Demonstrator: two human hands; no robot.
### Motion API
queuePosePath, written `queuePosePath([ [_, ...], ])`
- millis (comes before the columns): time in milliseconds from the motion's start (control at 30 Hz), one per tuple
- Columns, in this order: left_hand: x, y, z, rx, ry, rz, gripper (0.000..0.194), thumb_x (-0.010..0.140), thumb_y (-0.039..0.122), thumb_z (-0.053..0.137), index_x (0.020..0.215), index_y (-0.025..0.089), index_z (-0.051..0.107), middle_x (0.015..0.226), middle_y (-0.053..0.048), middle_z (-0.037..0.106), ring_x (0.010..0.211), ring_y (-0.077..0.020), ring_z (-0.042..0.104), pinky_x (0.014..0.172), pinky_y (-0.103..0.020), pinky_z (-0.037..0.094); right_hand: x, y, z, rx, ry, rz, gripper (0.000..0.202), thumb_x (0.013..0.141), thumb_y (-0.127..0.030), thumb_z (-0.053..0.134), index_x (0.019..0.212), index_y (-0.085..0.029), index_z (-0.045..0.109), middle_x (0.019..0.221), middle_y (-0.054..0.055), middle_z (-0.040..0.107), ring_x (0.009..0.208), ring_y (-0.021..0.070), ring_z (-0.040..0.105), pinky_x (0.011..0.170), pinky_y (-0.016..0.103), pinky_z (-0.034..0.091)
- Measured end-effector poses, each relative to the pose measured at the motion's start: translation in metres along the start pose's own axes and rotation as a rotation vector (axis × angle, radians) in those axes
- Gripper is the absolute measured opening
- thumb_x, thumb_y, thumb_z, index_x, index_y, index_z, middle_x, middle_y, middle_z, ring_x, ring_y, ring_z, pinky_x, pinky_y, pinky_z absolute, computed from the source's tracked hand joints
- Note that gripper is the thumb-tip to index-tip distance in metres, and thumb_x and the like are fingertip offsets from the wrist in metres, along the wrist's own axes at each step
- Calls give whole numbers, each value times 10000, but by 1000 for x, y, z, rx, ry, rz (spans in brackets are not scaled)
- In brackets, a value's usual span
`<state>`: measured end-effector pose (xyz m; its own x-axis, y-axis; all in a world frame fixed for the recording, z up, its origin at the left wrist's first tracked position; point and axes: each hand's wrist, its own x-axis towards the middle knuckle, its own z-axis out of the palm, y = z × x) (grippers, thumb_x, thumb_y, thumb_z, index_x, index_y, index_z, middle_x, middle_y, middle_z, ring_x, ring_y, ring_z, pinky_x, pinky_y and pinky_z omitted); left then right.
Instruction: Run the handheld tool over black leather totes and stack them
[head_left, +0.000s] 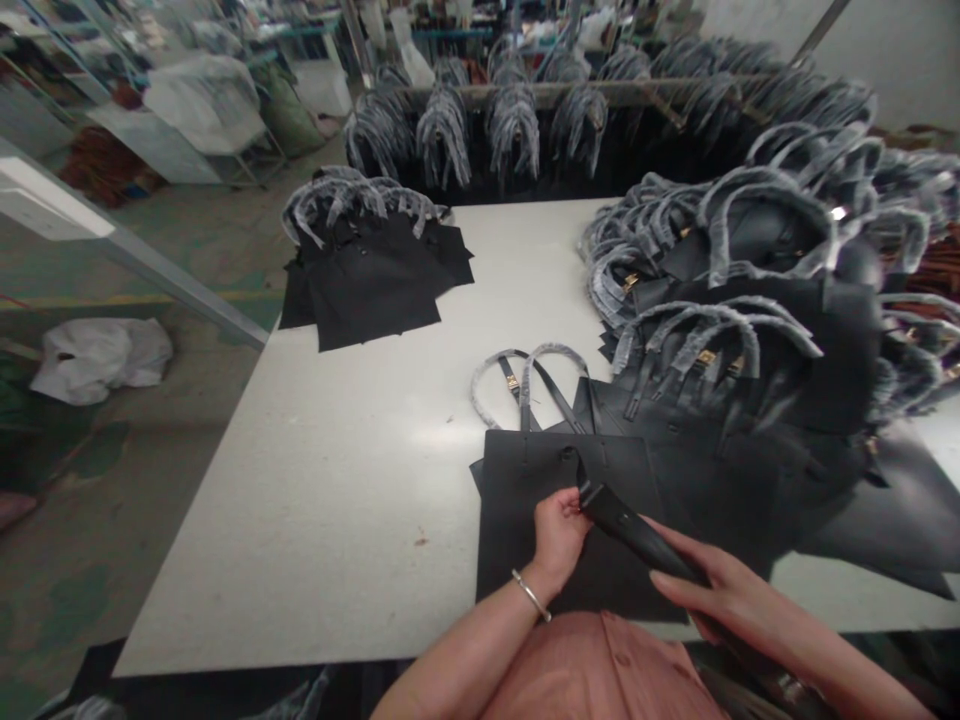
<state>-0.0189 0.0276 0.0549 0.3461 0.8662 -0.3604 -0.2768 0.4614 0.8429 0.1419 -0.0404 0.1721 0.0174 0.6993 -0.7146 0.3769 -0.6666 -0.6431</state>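
The left hand [559,528] is seen curled nearly closed, its fingertips pinched on the upper end of a narrow black strap [637,530]. A thin bracelet [531,595] is worn at that wrist. The right hand [724,590] is laid flatter, the fingers stretched out and only lightly bent, with the lower part of the strap held under the palm and fingers; how firmly it is gripped cannot be told. The strap is stretched at a slant between the two hands, its upper tip touching the black bag panel [525,500] that lies flat at the near edge of the white table [360,460].

The panel is dark, matte and roughly square, and two handles wrapped in clear film [525,372] are seen arching away from its far edge. It is partly overlapped on its right by a large heap of like bags [757,330], whose film-wrapped handles and small gold fittings are piled up along the right side of the table. A smaller, flatter stack of black panels [375,275] is set at the far left corner, well apart from the hands. Beyond the table, more wrapped handles are hung from a rail [517,110]. A white plastic bag [101,355] is lying on the floor to the left.
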Motion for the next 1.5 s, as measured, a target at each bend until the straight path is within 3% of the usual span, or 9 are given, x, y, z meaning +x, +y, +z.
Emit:
queuePosePath([
  [233, 13, 19, -7, 55, -149, -76, 226, 667, 268, 782, 807, 124, 678, 755, -74, 663, 672, -183, 617, 661, -279, 495, 22, -9, 0, 73, 197, -32, 829, 780, -539, 613, 1470, -192, 313, 438, -70, 500, 406, 140, 504, 414, 219, 382],
  [367, 41, 53, -21, -248, -138, -53, 449, 803, 500, 676, 1051, 130, 614, 1071, -139, 631, 910, -236, 639, 820, -366, 523, 39, -6, -18, 116, 195, 23, 798, 783, -545, 614, 1448, -208, 330, 474, -77, 489, 364, 121, 478, 371, 212, 361],
  [433, 46, 56, -32, -125, -66, 55, 462, 831, 465, 660, 1173, 167, 570, 1215, -144, 571, 1032, -253, 600, 917, -416, 493, 47, 0, -24, 144, 162, 55, 793, 775, -528, 626, 1434, -195, 337, 552, -71, 496, 357, 106, 474, 353, 214, 367],
  [567, 32, 27, -55, 576, -221, 335, 382, 826, 227, 655, 1203, 227, 592, 1296, -106, 541, 1237, -271, 465, 1105, -466, 317, 59, 9, -23, 177, 100, 129, 737, 796, -499, 612, 1408, -183, 351, 590, -61, 501, 355, 97, 472, 337, 206, 374],
  [700, 13, -2, -63, 907, -385, 489, 459, 832, 106, 569, 1276, 219, 531, 1410, -96, 446, 1354, -254, 331, 1160, -477, 202, 67, 8, -20, 235, 89, 147, 714, 807, -495, 612, 1399, -190, 355, 586, -59, 504, 351, 95, 466, 328, 200, 373],
  [933, 11, -1, -60, 914, -389, 491, 467, 849, 116, 517, 1306, 211, 504, 1403, -86, 458, 1370, -226, 306, 1169, -439, 189, 84, -5, -18, 203, 104, 93, 736, 799, -537, 611, 1409, -216, 353, 586, -60, 518, 363, 102, 488, 334, 201, 391],
  [1200, 9, -3, -60, 890, -363, 503, 443, 848, 118, 534, 1279, 221, 530, 1399, -83, 463, 1361, -226, 325, 1170, -435, 199, 72, 12, -25, 136, 48, 125, 721, 810, -537, 595, 1409, -209, 361, 579, -61, 522, 351, 105, 491, 330, 205, 380],
  [1400, 7, -7, -57, 941, -341, 538, 475, 852, 105, 524, 1315, 205, 495, 1410, -97, 448, 1367, -234, 313, 1168, -448, 209, 83, -21, -13, -173, 339, -49, 667, 851, -507, 562, 1411, -177, 411, 450, -60, 532, 425, 151, 580, 443, 228, 461],
  [1500, 4, -13, -53, 904, -338, 527, 472, 869, 92, 477, 1330, 192, 481, 1421, -98, 436, 1366, -229, 318, 1168, -446, 211, 79, -34, -3, -178, 269, -111, 679, 857, -495, 559, 1431, -176, 385, 463, -64, 542, 407, 140, 576, 425, 214, 452],
])
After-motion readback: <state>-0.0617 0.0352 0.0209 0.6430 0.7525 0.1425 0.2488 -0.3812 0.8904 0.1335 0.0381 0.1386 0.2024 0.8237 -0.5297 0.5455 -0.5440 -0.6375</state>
